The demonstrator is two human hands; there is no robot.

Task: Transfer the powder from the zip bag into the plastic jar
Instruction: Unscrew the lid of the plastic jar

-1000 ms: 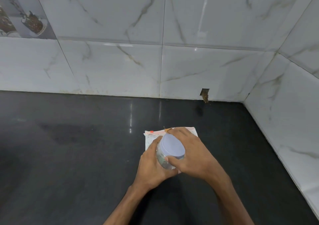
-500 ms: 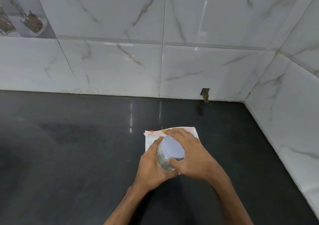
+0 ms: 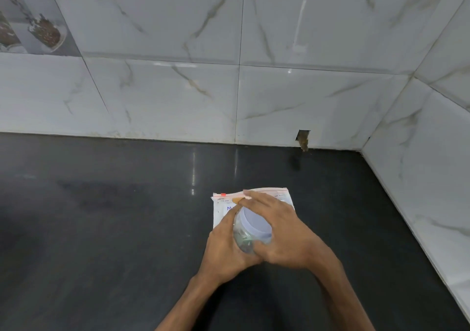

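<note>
Plastic jar point(image 3: 244, 239), lid point(image 3: 254, 222) on, held tilted over the zip bag point(image 3: 223, 208). Left hand point(image 3: 226, 252) wraps the jar body; right hand point(image 3: 284, 234) is closed over the lid. Bag lies flat on the black counter point(image 3: 101, 229), nearer its right edge than its left.

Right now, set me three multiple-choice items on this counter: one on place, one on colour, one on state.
1. Where does the zip bag lie?
A. under and behind the plastic jar
B. against the wall
C. left of the hands

2. What colour is the lid?
A. red
B. pale lavender
C. black

3. How is the jar now?
A. open, lid on the counter
B. tipped out
C. lid on, right hand over it, left hand around the body

Key: 1 A, the bag shows past the jar; 2 B, the top is pale lavender; 3 C, the lid sits on the jar.
</note>
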